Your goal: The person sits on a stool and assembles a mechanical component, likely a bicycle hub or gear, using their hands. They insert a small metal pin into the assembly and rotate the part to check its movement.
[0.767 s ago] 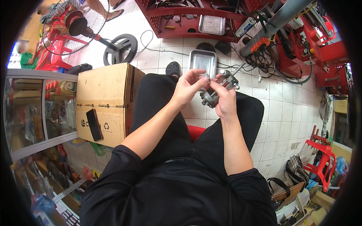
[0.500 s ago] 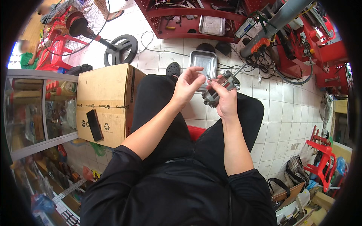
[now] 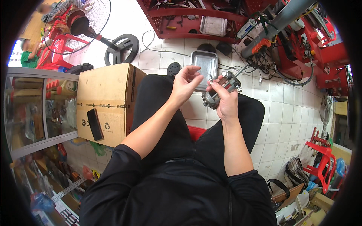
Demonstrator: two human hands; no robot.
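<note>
My right hand (image 3: 226, 101) is closed round a grey metal mechanical part (image 3: 215, 97), a roughly cylindrical body with bolt heads and fittings at its ends. I cannot make out its exact kind. A small silver fitting (image 3: 210, 77) stands up at the tips of my right thumb and forefinger. Just left of it is my left hand (image 3: 184, 86), its fingers bent but apart, with nothing visible between thumb and forefinger. Both hands are held above my knees. On the floor beyond them lies a shallow metal tray (image 3: 204, 56), partly hidden by my hands.
A cardboard box (image 3: 102, 84) with a phone (image 3: 95, 124) on it stands at my left, beside a glass cabinet (image 3: 28, 113). Ahead are a standing fan (image 3: 80, 23) and a red tool cart (image 3: 158, 22). Cables (image 3: 260, 64) and a red stool (image 3: 325, 162) are on the right.
My left hand has drawn back a little to the left, away from the small silver fitting. My right hand keeps hold of the metal part.
</note>
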